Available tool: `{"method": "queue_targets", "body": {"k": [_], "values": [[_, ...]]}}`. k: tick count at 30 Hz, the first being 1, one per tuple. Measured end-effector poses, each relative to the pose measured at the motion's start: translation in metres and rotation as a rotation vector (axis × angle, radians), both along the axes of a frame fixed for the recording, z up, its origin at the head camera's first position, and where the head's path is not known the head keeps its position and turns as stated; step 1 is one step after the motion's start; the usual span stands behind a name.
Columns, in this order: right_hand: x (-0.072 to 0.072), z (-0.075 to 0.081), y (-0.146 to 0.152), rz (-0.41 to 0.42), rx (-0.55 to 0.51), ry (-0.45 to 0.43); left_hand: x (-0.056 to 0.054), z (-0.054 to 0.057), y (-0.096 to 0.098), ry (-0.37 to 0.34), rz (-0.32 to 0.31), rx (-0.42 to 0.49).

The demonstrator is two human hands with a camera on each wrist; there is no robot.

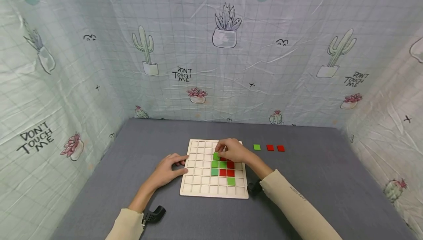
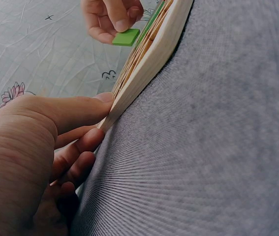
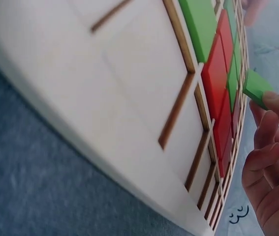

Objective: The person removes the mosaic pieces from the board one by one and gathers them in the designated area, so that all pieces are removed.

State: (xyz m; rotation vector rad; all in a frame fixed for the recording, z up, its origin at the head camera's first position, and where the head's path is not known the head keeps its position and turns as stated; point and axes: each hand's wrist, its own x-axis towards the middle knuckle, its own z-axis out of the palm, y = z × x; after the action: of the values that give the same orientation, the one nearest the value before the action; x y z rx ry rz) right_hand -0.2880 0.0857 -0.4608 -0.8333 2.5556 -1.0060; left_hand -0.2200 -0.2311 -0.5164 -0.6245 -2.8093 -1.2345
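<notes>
A pale wooden grid board (image 1: 196, 178) lies on the table, with several red and green square tiles set in its cells. Between thumb and finger, my right hand (image 1: 232, 150) pinches a green tile (image 3: 256, 87). In the left wrist view this green tile (image 2: 126, 37) shows tilted above the board's surface. My left hand (image 1: 168, 169) rests at the board's left edge, thumb and forefinger spread apart and touching it. Close up, the left thumb (image 2: 82, 109) lies against the edge, the other fingers loosely bent beside it.
Right of the board lie a loose green tile (image 1: 256, 147) and two red ones, the nearer being a red tile (image 1: 270, 148). Dark grey cloth (image 1: 132, 148) covers the table. A cactus-printed curtain (image 1: 185, 49) encloses the back and sides.
</notes>
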Motion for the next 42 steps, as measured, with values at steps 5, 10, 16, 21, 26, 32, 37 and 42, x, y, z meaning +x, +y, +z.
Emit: {"method": "queue_targets", "body": {"k": [5,10,16,21,26,32,37,42], "values": [[0.000,0.003,0.010,-0.008,-0.022,0.009,-0.001,-0.001,0.001,-0.002,0.002,0.005],[-0.001,0.006,0.022,-0.012,-0.040,0.019,-0.001,-0.002,0.000,-0.002,-0.003,0.003],[0.003,0.012,0.041,-0.026,-0.077,0.019,-0.002,-0.002,0.001,-0.004,-0.008,0.005],[0.005,0.016,0.060,-0.048,-0.073,0.028,-0.001,-0.001,0.001,-0.002,-0.009,0.002],[0.006,0.014,0.076,-0.081,-0.080,0.016,-0.002,-0.004,0.001,0.005,-0.011,0.005],[0.008,0.010,0.094,-0.117,-0.063,0.007,-0.002,-0.005,-0.001,0.007,-0.013,0.007],[0.008,0.009,0.108,-0.144,-0.063,0.003,-0.002,-0.005,-0.001,0.004,-0.012,0.011],[0.008,0.010,0.122,-0.158,-0.066,0.017,-0.002,-0.004,0.001,0.005,-0.011,0.009]]}}
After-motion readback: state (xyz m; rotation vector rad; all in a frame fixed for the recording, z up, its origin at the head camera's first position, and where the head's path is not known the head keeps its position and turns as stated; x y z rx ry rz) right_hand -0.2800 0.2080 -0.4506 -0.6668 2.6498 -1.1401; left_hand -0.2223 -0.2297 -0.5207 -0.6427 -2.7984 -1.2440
